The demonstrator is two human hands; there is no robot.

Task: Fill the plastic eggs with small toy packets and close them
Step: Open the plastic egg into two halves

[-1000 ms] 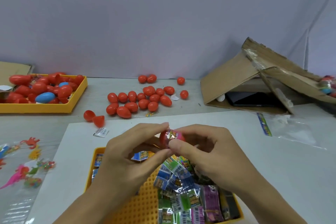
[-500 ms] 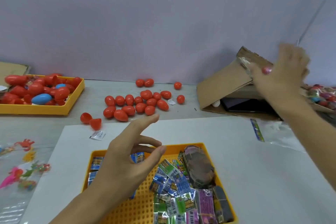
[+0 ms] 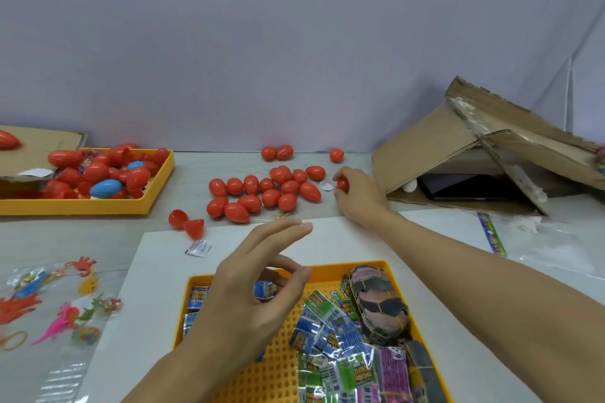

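Since earlier frame, right hand (image 3: 355,195) swung from cardboard box (image 3: 435,141) to egg cluster (image 3: 265,193); I see grip pinching red egg (image 3: 342,185) at cluster's right edge, axis unclear. Left hand (image 3: 255,285) loose, empty.

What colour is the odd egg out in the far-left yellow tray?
Blue: the blue egg among red ones in the yellow tray, head view.

Hardly any readable print.
Only "69" or the like, handwritten on a white tag (image 3: 397,354) atop the pink packet bundle (image 3: 394,376), lower right of the frame; packet lettering too blurred to read.
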